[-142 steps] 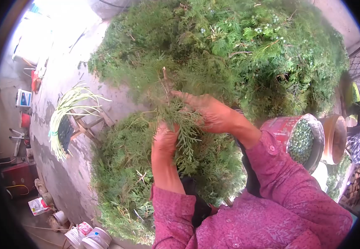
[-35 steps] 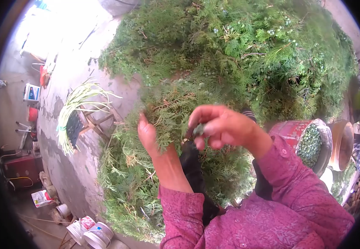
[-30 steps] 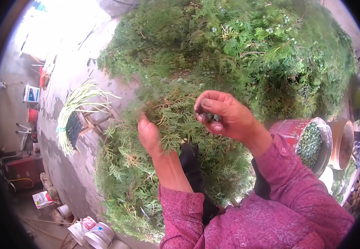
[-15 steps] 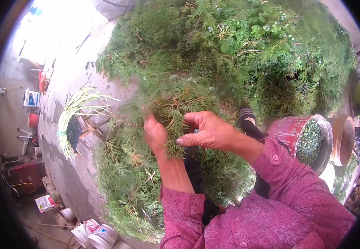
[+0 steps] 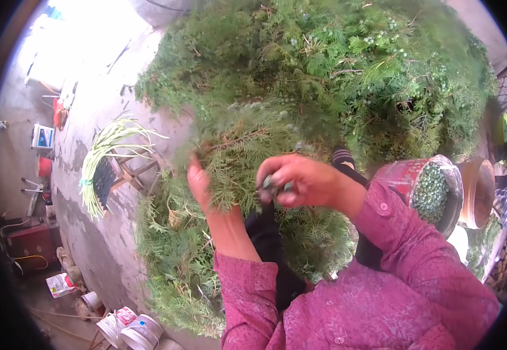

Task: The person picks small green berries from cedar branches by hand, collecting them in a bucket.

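My left hand (image 5: 201, 184) is closed around a leafy cypress-like branch (image 5: 236, 143), whose flat green sprays fan out above the wrist. Close to the branch's right side, my right hand (image 5: 300, 181) has its fingers curled around a few small blue-green cones (image 5: 275, 185). Motion blurs those fingertips slightly. To the right stands a red bucket (image 5: 394, 175), tilted in view, with many similar green cones (image 5: 429, 195) inside.
A big heap of cut branches (image 5: 323, 64) spreads ahead, and more cuttings (image 5: 177, 280) lie around my legs. At left, long green stalks (image 5: 98, 151) drape over a small stool (image 5: 129, 175). White buckets (image 5: 142, 332) stand lower left; a brown bucket (image 5: 476, 192) is behind the red one.
My right hand has drawn slightly right of the branch, and cones now show in its fingers. My left hand has shifted a little left with the branch.
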Action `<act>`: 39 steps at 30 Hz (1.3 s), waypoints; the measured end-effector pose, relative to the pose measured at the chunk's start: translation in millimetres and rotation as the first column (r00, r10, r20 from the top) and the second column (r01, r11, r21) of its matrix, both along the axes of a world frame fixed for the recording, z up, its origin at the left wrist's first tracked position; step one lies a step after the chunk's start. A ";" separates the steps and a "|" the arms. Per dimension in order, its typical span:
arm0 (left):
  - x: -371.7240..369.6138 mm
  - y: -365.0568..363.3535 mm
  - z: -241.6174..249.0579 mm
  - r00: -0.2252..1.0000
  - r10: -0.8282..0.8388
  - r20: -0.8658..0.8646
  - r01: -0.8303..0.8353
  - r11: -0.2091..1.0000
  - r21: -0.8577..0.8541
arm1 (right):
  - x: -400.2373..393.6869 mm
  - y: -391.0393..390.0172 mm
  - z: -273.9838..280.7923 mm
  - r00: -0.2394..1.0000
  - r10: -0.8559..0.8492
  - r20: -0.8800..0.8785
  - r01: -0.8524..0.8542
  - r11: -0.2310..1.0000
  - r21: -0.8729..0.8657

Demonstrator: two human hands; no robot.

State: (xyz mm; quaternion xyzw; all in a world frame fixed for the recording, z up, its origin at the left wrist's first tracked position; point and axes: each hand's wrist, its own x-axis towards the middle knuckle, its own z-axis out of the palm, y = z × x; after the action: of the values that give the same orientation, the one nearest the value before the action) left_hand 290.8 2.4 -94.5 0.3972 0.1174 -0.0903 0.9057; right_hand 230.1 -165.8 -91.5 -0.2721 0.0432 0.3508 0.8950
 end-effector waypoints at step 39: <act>-252.2 70.2 153.5 0.953 0.254 0.166 -0.282 0.944 0.173 | -268.5 2.9 131.5 0.319 0.347 0.882 0.887 0.218 -0.407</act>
State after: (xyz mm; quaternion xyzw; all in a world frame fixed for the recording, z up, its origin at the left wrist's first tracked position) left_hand 38.7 72.7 58.9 0.4698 0.1142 0.0743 0.8722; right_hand -38.4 -162.9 40.1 -0.8498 -0.1850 -0.1822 0.4588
